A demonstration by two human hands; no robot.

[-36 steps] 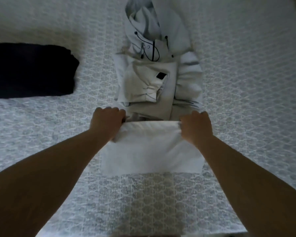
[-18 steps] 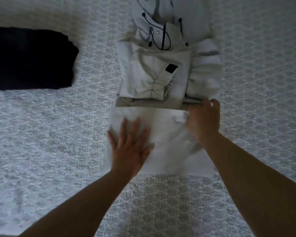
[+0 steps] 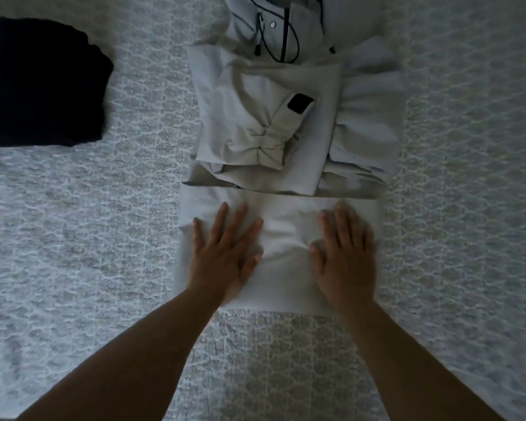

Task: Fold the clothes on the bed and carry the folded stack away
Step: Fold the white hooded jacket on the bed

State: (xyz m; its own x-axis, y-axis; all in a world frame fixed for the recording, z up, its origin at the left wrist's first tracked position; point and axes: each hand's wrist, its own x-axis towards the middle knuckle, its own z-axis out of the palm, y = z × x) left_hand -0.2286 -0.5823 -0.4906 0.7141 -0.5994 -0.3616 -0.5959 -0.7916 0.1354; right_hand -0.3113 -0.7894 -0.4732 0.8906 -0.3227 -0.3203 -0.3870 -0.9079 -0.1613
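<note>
Both hands lie flat, fingers straight, on the white cloth point(image 3: 281, 238) at 6 o'clock on the bed point(image 3: 104, 238): left hand point(image 3: 225, 247), right hand point(image 3: 345, 253). Half a second ago the right hand gripped its far edge.

Two hands point(image 3: 225, 253), two pale folded garments point(image 3: 286, 268), perhaps one dark folded garment point(image 3: 43, 83), one bed point(image 3: 468, 238).

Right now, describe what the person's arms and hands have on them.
Nothing visible: both forearms are bare up to the frame edge, with no sleeves. The left hand and right hand wear no gloves, and no rings, watch or bracelets can be made out in the dim light.
</note>
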